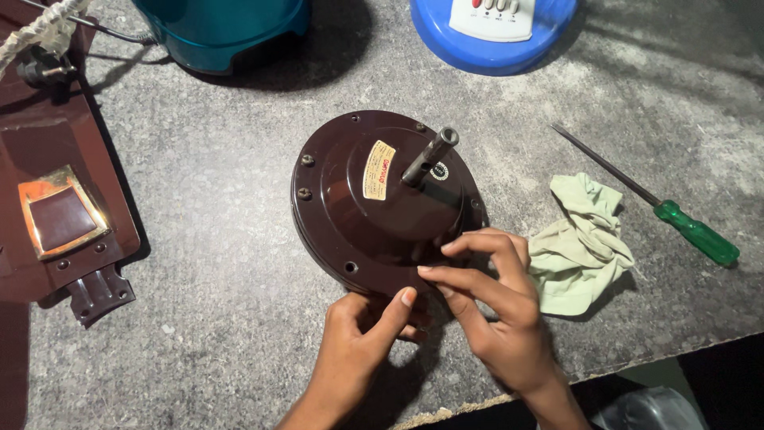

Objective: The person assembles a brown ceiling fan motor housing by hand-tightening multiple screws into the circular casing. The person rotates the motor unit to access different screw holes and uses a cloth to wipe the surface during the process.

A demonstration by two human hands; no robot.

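Closest to us are our two hands, down at the near edge of the grey tabletop [199,263]. Our left hand [362,330] is curled, thumb up, pressing against the near rim of the round brown motor [374,203]. Our right hand [489,295] has its fingers half bent and pinched together on the rim just beside it; we cannot tell if something tiny sits between the fingertips.

To do this bit well, we think the left hand should keep the motor from sliding while the right fingers work slowly and softly on the rim.

The motor lies in the middle of the tabletop, flat like a thick plate. It is dark brown and shiny, with a metal rod [430,157] poking up, a small yellow sticker [379,170], and little screws [304,193] around the edge.

A crumpled green cloth [581,243] lies just right of our right hand. Farther right is a screwdriver [660,209] with a green handle.
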